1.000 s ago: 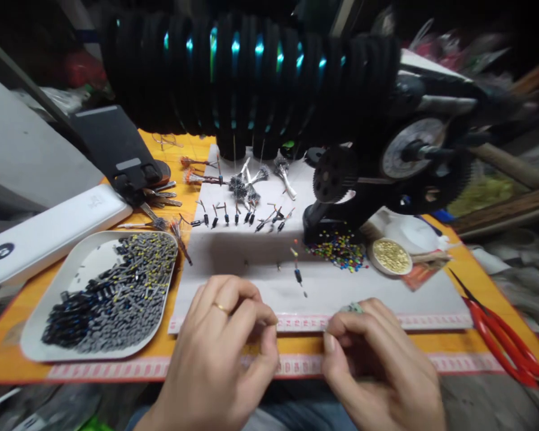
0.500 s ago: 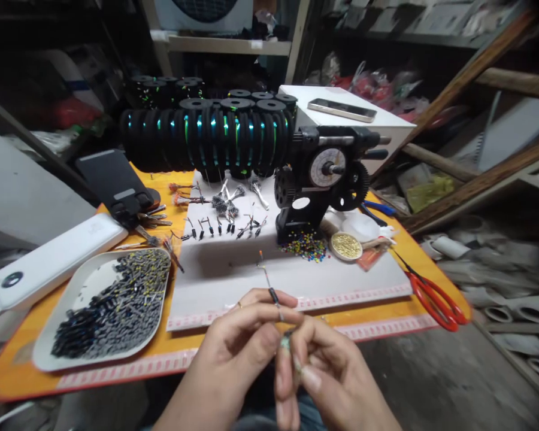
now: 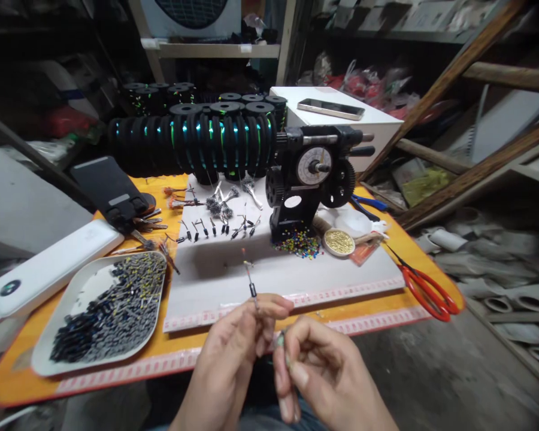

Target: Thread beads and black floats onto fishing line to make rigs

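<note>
My left hand [image 3: 233, 344] is closed round the lower end of a thin stem with a black sleeve [image 3: 252, 290]. The stem points up and away from me, with small beads and an orange tip at its top. Just right of it, my right hand [image 3: 326, 362] pinches thumb against fingers. A small greenish thing [image 3: 280, 340] shows at those fingertips, too small to name. A small gap lies between the two hands. Beyond them, several similar black-sleeved pieces [image 3: 214, 227] lie in a row on the white board [image 3: 206, 299].
At left stands a white tray [image 3: 40, 353] of small black, grey and yellow parts. A black winding machine [image 3: 296, 203] with a dial carries line spools [image 3: 193, 143]. Colored beads [image 3: 299, 242], a dish of gold beads [image 3: 339, 242] and red scissors [image 3: 431, 293] lie rightward. A phone [image 3: 330, 109] rests on a white box.
My left hand has moved left, away from my right hand, taking the black-sleeved stem with it. My right hand keeps its pinch. The whole view has shifted slightly.
</note>
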`<state>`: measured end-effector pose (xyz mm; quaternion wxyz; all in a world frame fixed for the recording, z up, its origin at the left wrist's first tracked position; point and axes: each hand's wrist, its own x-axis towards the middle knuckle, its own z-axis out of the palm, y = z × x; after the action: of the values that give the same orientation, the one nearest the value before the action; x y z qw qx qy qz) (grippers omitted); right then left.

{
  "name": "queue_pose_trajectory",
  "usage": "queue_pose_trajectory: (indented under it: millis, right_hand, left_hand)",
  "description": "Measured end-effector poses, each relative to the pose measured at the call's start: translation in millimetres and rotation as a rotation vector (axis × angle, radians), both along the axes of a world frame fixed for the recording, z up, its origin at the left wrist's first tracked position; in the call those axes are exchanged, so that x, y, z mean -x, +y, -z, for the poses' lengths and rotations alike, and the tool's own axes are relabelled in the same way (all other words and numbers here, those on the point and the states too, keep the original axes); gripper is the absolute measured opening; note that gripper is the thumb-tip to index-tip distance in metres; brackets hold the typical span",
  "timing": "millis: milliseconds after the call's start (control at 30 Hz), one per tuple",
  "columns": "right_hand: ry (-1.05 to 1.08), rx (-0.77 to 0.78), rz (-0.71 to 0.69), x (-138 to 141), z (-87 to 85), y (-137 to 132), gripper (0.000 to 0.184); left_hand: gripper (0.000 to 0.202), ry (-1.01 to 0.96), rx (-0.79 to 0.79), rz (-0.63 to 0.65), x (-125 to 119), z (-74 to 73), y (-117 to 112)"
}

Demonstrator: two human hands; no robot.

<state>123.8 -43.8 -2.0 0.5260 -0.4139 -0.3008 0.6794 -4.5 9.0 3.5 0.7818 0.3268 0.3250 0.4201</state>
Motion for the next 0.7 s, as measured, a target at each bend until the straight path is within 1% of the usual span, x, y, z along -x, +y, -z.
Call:
queue_pose_trajectory:
  millis: [67,133,200,267,367,433,500,567,633,700]
  right_hand:
    - [-0.013,0.021,0.008,-1,-2.6,0,0.043]
    - [-0.023,0.025,0.000,-1,-2.2,0,0.044]
    - [-0.024,0.019,-0.032,0,0.5,-1,0.043]
    - [-0.060,-0.006,-0.052,2,3.1,-3,0.038]
    - [-0.221,-0.052,-0.002,5,2.4,-5,0.023]
    - [-0.328,-0.084,0.038,6,-0.4,-7,0.019]
    - [-0.376,-0.111,0.038,6,-2.5,-7,0.018]
    - [-0.354,-0.102,0.026,5,-2.6,-6,0.017]
    - [-0.295,-0.072,0.022,3,-1.6,-5,0.013]
    - [-0.324,-0.089,0.017,-1,-1.3,-3,0.014]
  left_hand:
    - [0.028,0.035,-0.072,0.030,4,1.8,-6]
    - [0.020,-0.006,-0.075,0.062,5,2.3,-11]
    - [0.018,-0.061,-0.025,0.037,3,0.9,-12]
    - [0.018,-0.088,0.010,-0.014,0,-2.3,-10]
    - [0.020,-0.101,0.062,-0.054,-4,-7.7,-7]
    - [0.021,-0.115,0.114,-0.056,-6,-9.5,-6]
    - [0.021,-0.116,0.146,-0.059,-5,-8.9,-5]
    - [0.021,-0.096,0.120,-0.077,-3,-6.4,-5]
    - [0.022,-0.073,0.055,-0.095,0,-3.3,-4]
    - [0.022,-0.051,-0.004,-0.111,3,-0.6,-1]
